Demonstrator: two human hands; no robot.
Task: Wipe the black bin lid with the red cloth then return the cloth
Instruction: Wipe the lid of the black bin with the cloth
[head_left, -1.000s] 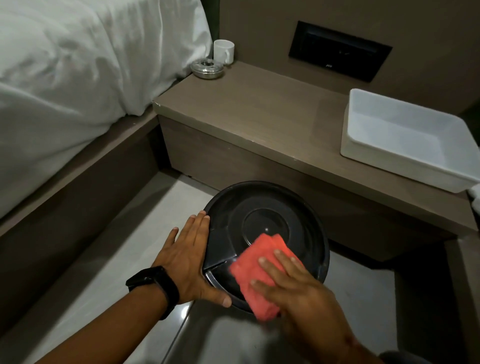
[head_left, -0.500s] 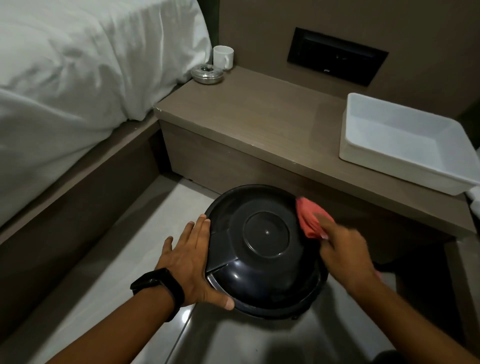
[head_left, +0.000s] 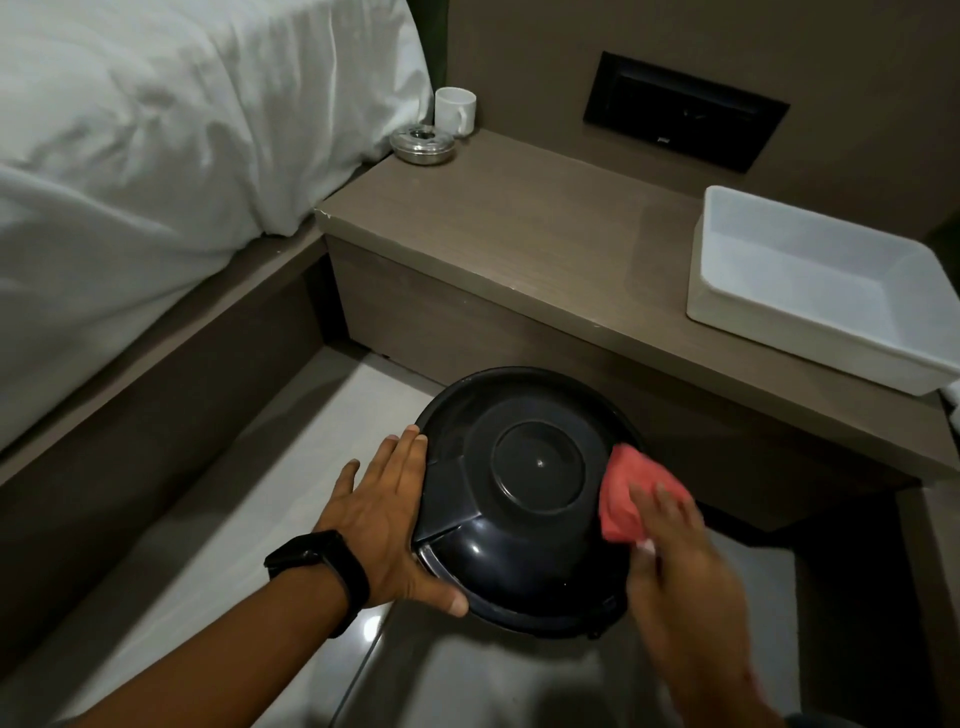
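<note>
1. The bed (head_left: 156, 156), under rumpled white linen, lies up and to the left of the left grip.
2. The brown tabletop (head_left: 519, 244) runs beyond both grips, above the bin.
3. A white tray (head_left: 810, 291) sits on the tabletop, up and right of the right grip.
4. The black bin lid (head_left: 524, 499) lies between the two grips, down by the floor (head_left: 182, 571).
5. The left hand (head_left: 387, 525) is the left grip: fingers straight, palm flat against the lid's left edge, thumb along its near rim, bracing without closing on it.
6. The right hand (head_left: 675, 561), blurred, is the right grip: fingers spread, pressing the cloth to the lid's right side.
7. The red cloth (head_left: 631, 493) is bunched under those fingertips.
8. A white mug (head_left: 455, 111) and a metal dish (head_left: 423, 146) stand far beyond the left grip.
</note>
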